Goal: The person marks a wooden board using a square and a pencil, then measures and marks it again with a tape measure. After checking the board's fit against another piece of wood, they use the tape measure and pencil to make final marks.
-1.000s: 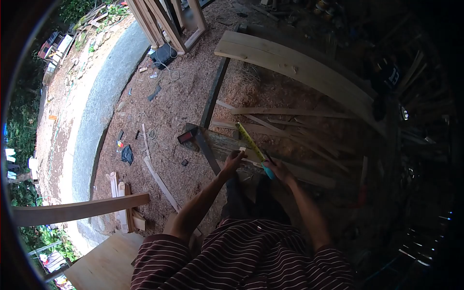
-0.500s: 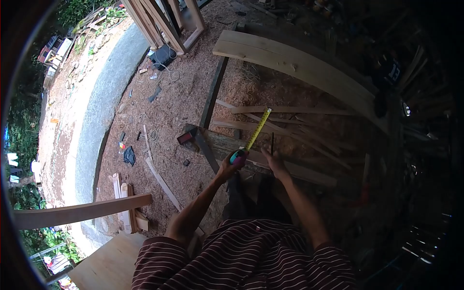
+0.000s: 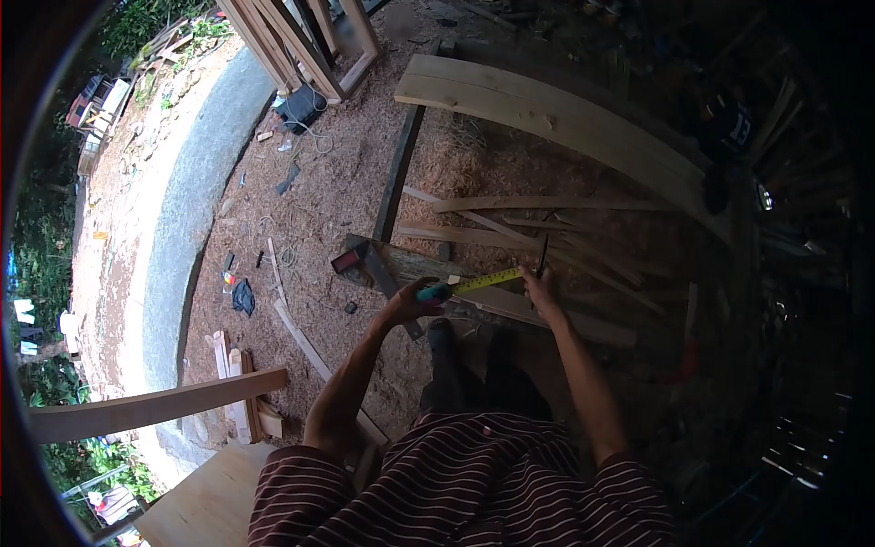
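Observation:
My left hand (image 3: 401,305) is closed around the teal case of a tape measure (image 3: 432,294). Its yellow blade (image 3: 489,280) is drawn out a short way to the right. At the blade's far end, my right hand (image 3: 541,294) grips the tip. A thin dark stick, like a pencil (image 3: 544,251), also stands up from that hand's fingers. Below and left of the tape lies a square with a reddish stock (image 3: 348,259) and a dark flat blade (image 3: 386,284). It rests across a weathered board (image 3: 410,262).
A wide, thick plank (image 3: 510,94) spans the far side. Several thin wood strips (image 3: 556,205) lie on the shavings beyond my hands. Door-like wooden frames (image 3: 351,46) stand at the back left, beside a dark case (image 3: 301,105). A curved board (image 3: 164,401) juts in at left.
The tape has swung from pointing away to pointing right. My right hand has risen and now takes the blade's tip; my left hand has shifted left.

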Tool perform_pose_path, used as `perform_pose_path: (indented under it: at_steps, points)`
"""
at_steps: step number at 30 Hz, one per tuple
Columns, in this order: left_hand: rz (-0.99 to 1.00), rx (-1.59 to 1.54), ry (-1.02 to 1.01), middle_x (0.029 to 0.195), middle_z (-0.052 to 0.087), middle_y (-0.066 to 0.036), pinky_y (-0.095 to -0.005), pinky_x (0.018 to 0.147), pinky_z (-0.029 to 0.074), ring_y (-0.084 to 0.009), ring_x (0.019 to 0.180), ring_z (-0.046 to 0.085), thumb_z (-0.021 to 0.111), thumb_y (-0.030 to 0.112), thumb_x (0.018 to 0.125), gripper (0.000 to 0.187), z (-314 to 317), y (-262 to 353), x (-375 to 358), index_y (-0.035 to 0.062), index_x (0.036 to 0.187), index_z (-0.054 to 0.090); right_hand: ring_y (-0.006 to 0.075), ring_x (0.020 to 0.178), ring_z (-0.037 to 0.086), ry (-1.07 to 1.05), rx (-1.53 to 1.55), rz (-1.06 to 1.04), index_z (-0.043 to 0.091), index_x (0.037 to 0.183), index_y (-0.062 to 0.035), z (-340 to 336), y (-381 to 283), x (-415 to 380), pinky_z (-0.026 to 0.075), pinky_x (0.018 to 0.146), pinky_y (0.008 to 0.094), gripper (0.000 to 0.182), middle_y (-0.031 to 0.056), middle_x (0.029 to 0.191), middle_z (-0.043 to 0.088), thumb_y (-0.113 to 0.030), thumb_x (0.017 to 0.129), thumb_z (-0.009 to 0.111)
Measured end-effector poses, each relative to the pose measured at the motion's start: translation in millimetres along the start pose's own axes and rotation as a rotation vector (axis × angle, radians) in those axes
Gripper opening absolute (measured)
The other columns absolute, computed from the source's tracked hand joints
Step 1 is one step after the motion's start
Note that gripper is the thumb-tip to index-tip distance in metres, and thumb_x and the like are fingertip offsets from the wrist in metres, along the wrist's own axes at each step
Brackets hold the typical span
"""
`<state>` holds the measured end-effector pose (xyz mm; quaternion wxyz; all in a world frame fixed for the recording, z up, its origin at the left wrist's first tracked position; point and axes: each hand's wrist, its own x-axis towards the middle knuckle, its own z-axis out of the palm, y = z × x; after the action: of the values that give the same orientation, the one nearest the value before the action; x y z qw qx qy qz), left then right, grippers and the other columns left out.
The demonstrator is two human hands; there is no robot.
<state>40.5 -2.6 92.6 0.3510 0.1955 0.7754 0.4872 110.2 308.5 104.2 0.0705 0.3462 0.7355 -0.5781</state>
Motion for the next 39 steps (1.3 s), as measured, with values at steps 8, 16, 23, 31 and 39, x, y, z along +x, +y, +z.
perform_pose_path:
  at_steps: [8, 16, 23, 31, 39]
  points:
    - [-0.221, -0.871, -0.130, 0.101, 0.057, 0.000, -0.0316, 0.079, 0.051, -0.0105, 0.090, 0.057, 0.064, 0.038, 0.086, 0.061, 42.5, 40.3, -13.1, 0.0086, 0.135, 0.042, 0.0157, 0.081, 0.058, -0.497, -0.193, -0.226, 0.048, 0.120, -0.0052, 27.0, 5.1, 8.2, 0.048, 0.072, 0.0295, 0.046, 0.0058, 0.099, 0.062, -0.035, 0.089, 0.064]
    - [-0.427, -0.992, -0.074, 0.137, 0.039, -0.012, -0.0419, 0.093, 0.045, -0.0246, 0.119, 0.046, 0.030, 0.063, 0.093, 0.073, 111.4, 42.4, 11.3, 0.0141, 0.146, 0.019, 0.0212, 0.110, 0.054, -0.537, -0.108, -0.307, 0.045, 0.130, -0.0022, 42.0, -4.3, -45.7, 0.043, 0.093, 0.0348, 0.067, 0.0135, 0.119, 0.057, -0.036, 0.080, 0.072]
    - [-0.399, -0.896, -0.086, 0.121, 0.056, -0.014, -0.0352, 0.093, 0.042, -0.0218, 0.117, 0.049, 0.033, 0.054, 0.097, 0.061, 155.6, 16.4, 11.4, 0.0047, 0.130, 0.049, 0.0254, 0.112, 0.054, -0.576, -0.403, -0.339, 0.042, 0.132, 0.0001, -3.3, 33.0, -12.7, 0.043, 0.096, 0.0370, 0.082, 0.0184, 0.121, 0.054, -0.035, 0.069, 0.079]
    - [-0.206, 0.006, 0.671, 0.104, 0.058, -0.018, -0.0369, 0.077, 0.049, -0.0295, 0.092, 0.059, 0.064, 0.022, 0.083, 0.038, 104.9, 9.6, 1.6, -0.0039, 0.108, 0.052, 0.0308, 0.118, 0.049, -0.471, -0.474, -0.447, 0.040, 0.134, -0.0021, -38.5, 51.0, 1.5, 0.040, 0.100, 0.0388, 0.084, 0.0213, 0.126, 0.049, -0.032, 0.065, 0.079]
    - [-0.466, 0.051, 0.692, 0.118, 0.047, -0.026, -0.0409, 0.091, 0.044, -0.0355, 0.111, 0.050, 0.082, 0.037, 0.067, 0.084, 63.3, 0.7, 42.5, -0.0070, 0.123, 0.037, 0.0377, 0.098, 0.059, -0.442, -0.601, -0.703, 0.054, 0.118, -0.0017, -41.0, 24.1, -18.6, 0.049, 0.084, 0.0433, 0.064, 0.0227, 0.100, 0.061, -0.031, 0.065, 0.073]
